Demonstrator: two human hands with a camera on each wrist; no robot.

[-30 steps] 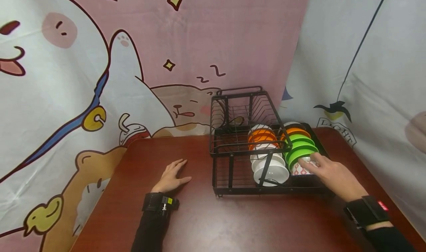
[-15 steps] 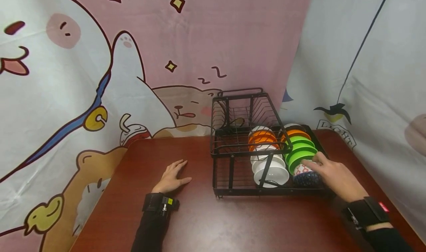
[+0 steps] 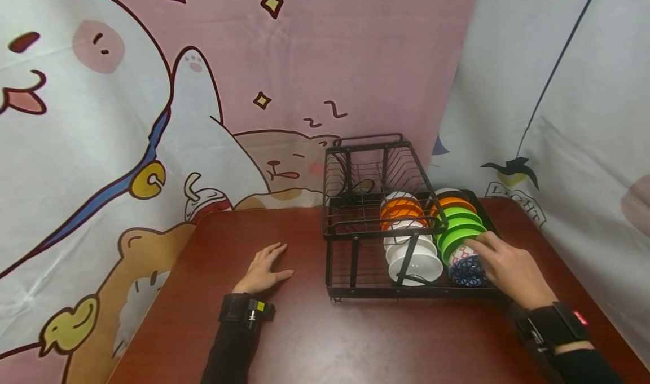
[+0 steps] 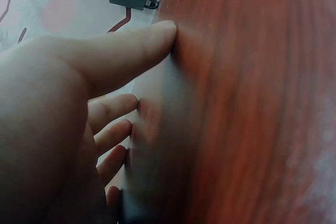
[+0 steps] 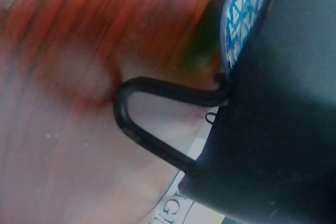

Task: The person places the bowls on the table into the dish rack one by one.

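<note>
In the head view my right hand [image 3: 515,271] holds a patterned bowl [image 3: 467,271] at the front right corner of the black dish rack [image 3: 360,291]. The bowl shows red on white at its upper part and a blue pattern below. My fingers curl over its right side; the thumb is hidden. Just behind it stands a row of green bowls [image 3: 461,232]. In the right wrist view the blue-patterned surface [image 5: 245,17] peeks past a large dark panel, and the hand is out of sight. My left hand [image 3: 261,270] rests on the table, fingers spread, holding nothing.
White bowls [image 3: 415,264] and orange bowls [image 3: 401,210] line up left of the green ones, partly under the upper wire basket [image 3: 378,223]. A black wire loop [image 5: 142,129] sticks out beside the dark panel. Printed cloth [image 3: 396,51] hangs behind the brown table [image 3: 355,339].
The patterned bowl first showed mostly red on white; now its blue-patterned face shows toward the front. My right hand has shifted slightly while holding it. The left hand stays put.
</note>
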